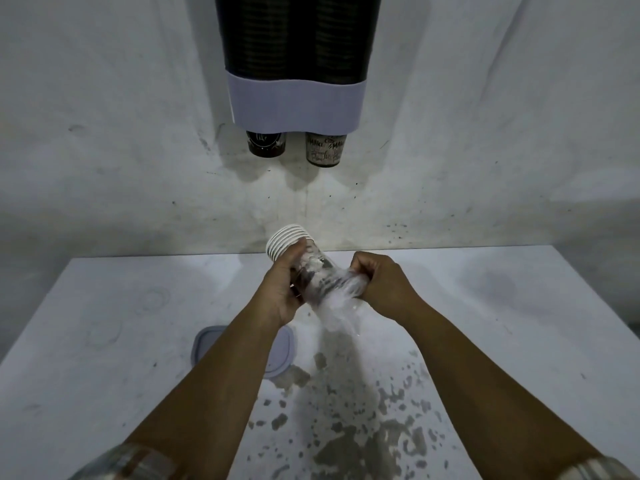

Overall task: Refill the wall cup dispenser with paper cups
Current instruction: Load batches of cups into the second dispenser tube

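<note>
Dim, cool light falls from above and in front, leaving the corners murky. The dispenser (297,98) throws soft shadows down the wall (104,133). The plastic sleeve (332,292) glares white (smeared by motion blur). Wide-angle distortion bends the surface (121,323) edges.

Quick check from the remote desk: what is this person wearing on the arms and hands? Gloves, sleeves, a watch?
No gloves: the left hand and right hand are bare, as are both forearms. No watch, ring or band shows. Pale checked sleeves, left and right, sit pushed up near the elbows.
</note>
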